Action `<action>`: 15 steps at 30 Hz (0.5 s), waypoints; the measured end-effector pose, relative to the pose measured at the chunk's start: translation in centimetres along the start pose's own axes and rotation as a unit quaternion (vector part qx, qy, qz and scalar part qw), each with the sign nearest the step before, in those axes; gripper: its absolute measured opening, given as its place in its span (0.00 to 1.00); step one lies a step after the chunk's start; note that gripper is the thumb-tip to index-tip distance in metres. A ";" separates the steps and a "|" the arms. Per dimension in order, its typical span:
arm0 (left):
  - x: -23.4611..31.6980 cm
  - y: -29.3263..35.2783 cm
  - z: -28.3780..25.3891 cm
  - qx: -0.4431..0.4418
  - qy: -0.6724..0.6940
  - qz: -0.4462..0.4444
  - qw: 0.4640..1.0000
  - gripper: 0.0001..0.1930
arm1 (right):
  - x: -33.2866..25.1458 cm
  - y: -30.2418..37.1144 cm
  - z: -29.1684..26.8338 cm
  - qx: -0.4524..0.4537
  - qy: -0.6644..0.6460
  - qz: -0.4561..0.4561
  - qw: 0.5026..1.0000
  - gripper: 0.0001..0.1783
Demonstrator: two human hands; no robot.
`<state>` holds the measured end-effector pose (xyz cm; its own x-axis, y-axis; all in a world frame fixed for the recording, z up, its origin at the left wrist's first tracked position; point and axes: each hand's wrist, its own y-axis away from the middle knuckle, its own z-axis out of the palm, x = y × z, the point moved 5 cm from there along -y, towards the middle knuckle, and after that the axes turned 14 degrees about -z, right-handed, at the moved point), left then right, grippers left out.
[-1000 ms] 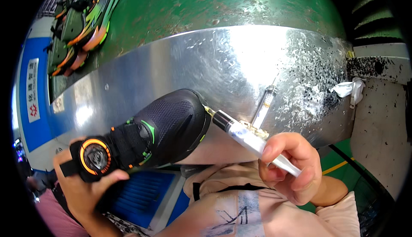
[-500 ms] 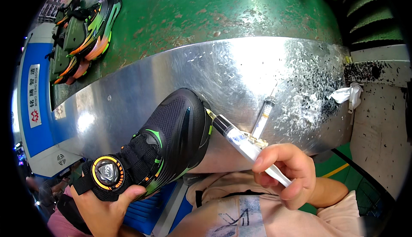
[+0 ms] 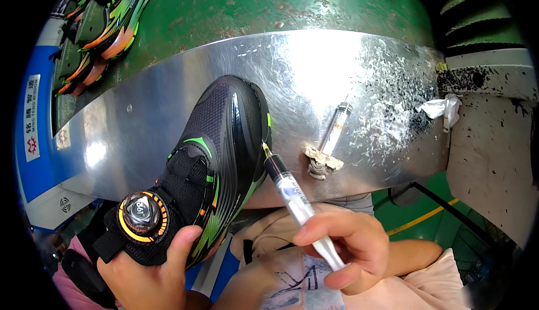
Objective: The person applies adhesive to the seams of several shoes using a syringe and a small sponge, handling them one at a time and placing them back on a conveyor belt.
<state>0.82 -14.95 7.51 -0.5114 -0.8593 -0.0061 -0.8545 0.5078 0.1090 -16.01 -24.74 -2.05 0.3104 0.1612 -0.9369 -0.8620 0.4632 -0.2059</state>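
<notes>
1. Grips a black running shoe (image 3: pixel 224 136) around the collar and heel end with the left hand (image 3: pixel 149 279) — thumb pressed against the near side, other fingers mostly hidden from view.
2. Holds that shoe over the near part of the shiny metal table (image 3: pixel 151 136), toe pointing away and round dial (image 3: pixel 140 213) facing up; cannot tell whether resting on the metal anywhere.
3. Pinches a syringe (image 3: pixel 295 197), dark toward the front of its barrel, in the right hand (image 3: pixel 353 248), with fingers curled at the rear and thumb apparently behind the plunger.
4. Points the needle (image 3: pixel 266 151) at the shoe's right-hand edge, close to the join between upper and sole; cannot tell whether touching or just short of it.
5. Seems to be at the step of feeding fluid, probably dark, along that join.
6. Calls next for a firm left grip, a light, even push on the plunger and a slow turn of the shoe under the tip — likely to smear the upper if pressed too hard.
7. Shows a second syringe (image 3: pixel 337 128) lying to the right beside a pale, lumpy clump (image 3: pixel 321 161), and a crumpled white tissue (image 3: pixel 443 108) farther right.
</notes>
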 end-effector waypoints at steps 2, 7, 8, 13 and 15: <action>0.4 0.2 0.0 -0.028 -0.026 0.000 0.999 0.15 | 0.2 0.3 0.4 -0.014 0.031 -0.048 0.998 0.31; -0.9 1.2 1.4 -0.048 0.090 -0.032 0.994 0.18 | -0.4 0.5 1.3 -0.049 0.066 -0.080 0.993 0.27; -0.8 1.2 1.4 -0.042 0.095 -0.031 0.994 0.16 | -0.6 0.4 1.5 -0.036 0.076 -0.085 0.993 0.26; -0.7 1.1 1.3 -0.042 0.120 -0.031 0.991 0.15 | -0.4 1.2 2.4 -0.069 0.094 -0.088 0.989 0.30; -0.8 1.1 1.4 -0.046 0.131 -0.040 0.989 0.15 | -0.4 1.3 2.7 -0.068 0.094 -0.088 0.989 0.28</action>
<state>0.13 -13.65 6.20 -0.3908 -0.8889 0.2389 -0.8732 0.4401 0.2095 -16.21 -21.80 -1.15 0.3909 -0.0825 -0.9167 -0.8515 0.3458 -0.3942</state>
